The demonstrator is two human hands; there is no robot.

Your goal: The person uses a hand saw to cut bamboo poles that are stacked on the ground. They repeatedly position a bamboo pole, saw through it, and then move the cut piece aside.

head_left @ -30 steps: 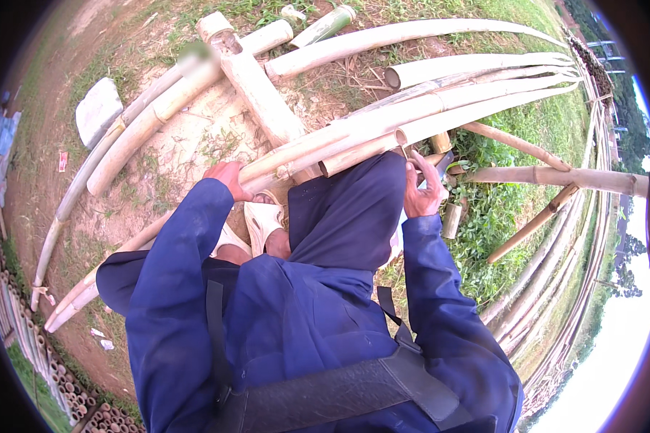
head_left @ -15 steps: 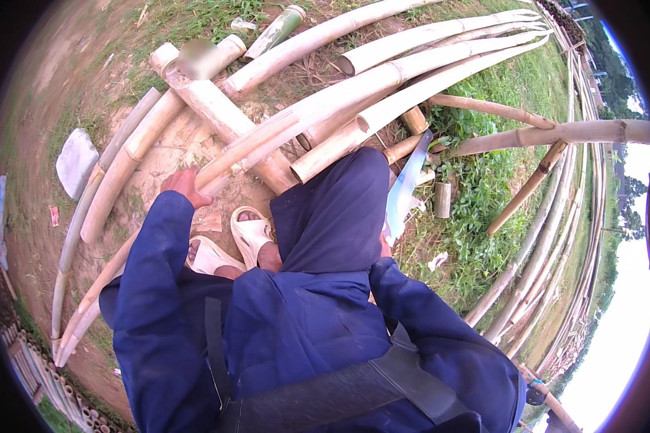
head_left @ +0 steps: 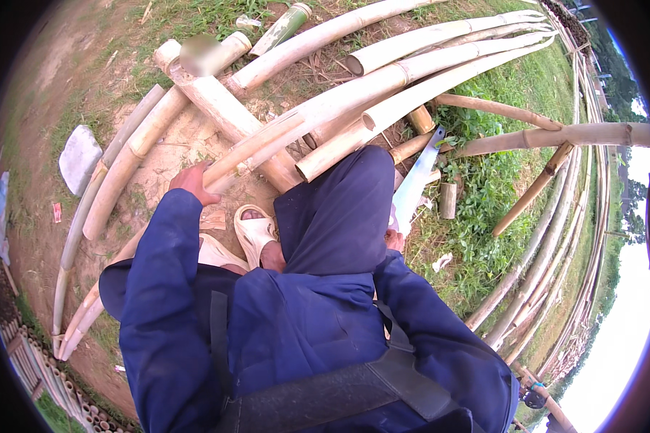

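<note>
My left hand (head_left: 193,182) is closed around the near cut end of a long pale bamboo pole (head_left: 325,99). That pole slants away to the upper right, lying over a thicker bamboo piece (head_left: 227,112) set crosswise beneath it. Beside my right knee, my right hand (head_left: 394,240) is closed at the lower end of a hand saw (head_left: 417,177); its handle is mostly hidden. The broad shiny blade points up and forward, apart from the pole. Another cut bamboo pole (head_left: 332,150) lies just right of the held one, its open end by my knee.
More bamboo poles (head_left: 141,148) lie on the left, near a whitish stone (head_left: 78,160). A short green bamboo piece (head_left: 282,29) rests at the top. On the right stands a bamboo frame (head_left: 534,138), with a stub (head_left: 448,200) in the grass. My sandals (head_left: 255,234) are below the pole.
My right hand shows more from behind the knee, and the saw has moved slightly up and right with it. My left hand stays on the pole's end. The whole view has shifted a little.
</note>
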